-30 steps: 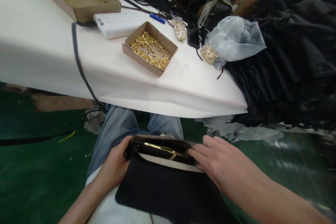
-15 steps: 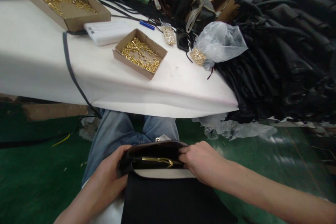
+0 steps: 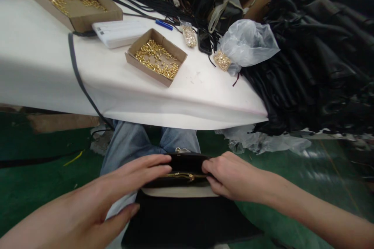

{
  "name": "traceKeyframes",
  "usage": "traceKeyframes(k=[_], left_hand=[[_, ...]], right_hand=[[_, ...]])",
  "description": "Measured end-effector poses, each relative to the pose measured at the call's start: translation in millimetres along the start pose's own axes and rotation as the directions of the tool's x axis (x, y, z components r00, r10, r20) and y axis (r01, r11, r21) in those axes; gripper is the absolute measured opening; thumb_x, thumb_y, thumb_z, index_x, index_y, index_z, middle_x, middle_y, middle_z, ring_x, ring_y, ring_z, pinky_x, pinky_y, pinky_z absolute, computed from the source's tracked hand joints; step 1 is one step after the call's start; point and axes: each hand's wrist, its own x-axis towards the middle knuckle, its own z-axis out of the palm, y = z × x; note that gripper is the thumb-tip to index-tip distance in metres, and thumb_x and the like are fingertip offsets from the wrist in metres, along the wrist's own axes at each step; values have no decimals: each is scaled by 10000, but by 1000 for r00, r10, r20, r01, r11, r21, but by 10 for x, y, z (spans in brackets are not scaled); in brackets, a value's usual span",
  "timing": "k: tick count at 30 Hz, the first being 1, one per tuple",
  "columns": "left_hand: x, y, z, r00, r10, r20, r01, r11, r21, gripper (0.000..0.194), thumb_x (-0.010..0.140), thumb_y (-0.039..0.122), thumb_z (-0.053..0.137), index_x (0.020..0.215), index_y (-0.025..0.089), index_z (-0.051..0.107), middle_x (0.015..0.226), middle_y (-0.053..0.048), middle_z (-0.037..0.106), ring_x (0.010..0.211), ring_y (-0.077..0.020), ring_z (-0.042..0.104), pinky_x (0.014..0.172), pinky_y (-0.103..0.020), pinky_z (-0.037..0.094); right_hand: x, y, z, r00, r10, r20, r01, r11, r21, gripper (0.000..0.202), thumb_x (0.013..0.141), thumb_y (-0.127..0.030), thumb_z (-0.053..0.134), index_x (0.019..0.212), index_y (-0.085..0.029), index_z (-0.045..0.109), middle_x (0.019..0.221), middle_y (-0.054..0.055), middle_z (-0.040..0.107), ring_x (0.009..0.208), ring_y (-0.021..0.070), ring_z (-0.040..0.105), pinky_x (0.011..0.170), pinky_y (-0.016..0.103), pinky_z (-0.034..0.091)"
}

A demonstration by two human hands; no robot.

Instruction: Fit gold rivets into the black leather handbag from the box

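Note:
A black handbag [image 3: 187,218] rests on my lap, its flap folded down toward me and its mouth spread. Inside, a gold zipper [image 3: 181,175] with a gold pull shows, along with a pale lining edge [image 3: 181,192]. My right hand [image 3: 226,175] grips the bag's right rim, fingers curled into the opening. My left hand [image 3: 117,190] lies over the left end of the mouth, fingers stretched out and thumb apart. A small metal ring [image 3: 178,150] sits at the bag's far edge.
On the white table stand a cardboard tray [image 3: 175,64] and a larger box [image 3: 113,13], both with gold hardware. Nearby lie a white power bank [image 3: 117,35], a blue pen [image 3: 164,25], a phone [image 3: 204,41] and a plastic bag [image 3: 248,42]. Black bags [image 3: 315,54] are piled at right.
My left hand has let go of the bag's left side and moved up over its opening, with fingers extended. My right hand stays on the right rim.

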Motion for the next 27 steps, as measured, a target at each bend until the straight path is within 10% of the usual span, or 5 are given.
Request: traceKeyframes(k=[6,11,17,27], left_hand=[[884,301,89,985,68,160,-90,987,134,448,1081,311,648,1509,178,646,1511,-169,695,1293,-361,736,1115,-534,625],[1441,366,348,948,85,306,-143,974,175,293,1096,385,655,1220,123,703,1130,-131,738,972,-322,772,861,-457,644],[1552,312,557,907,420,37,-414,872,260,279,1094,270,670,1342,151,624,1403,-146,616,1244,-317,613,992,-454,527],[1625,397,726,909,405,96,-387,738,554,111,1009,99,672,908,139,693,863,-73,697,780,-249,636,703,-419,481]], right_hand=[[-75,131,-63,982,-107,-156,115,992,44,123,1044,-184,595,1085,-193,711,920,34,807,681,184,707,606,312,316],[-55,308,-167,972,-116,-203,154,971,182,200,1114,-194,536,1216,-194,708,1074,69,805,864,224,766,715,308,445],[51,512,-359,986,-81,-143,127,928,351,109,1029,-109,629,1050,-182,707,1061,78,796,950,244,760,845,316,513],[-28,479,-445,989,-27,-146,63,968,245,296,980,-142,720,1266,-217,726,1225,106,825,1083,298,796,923,343,564]])
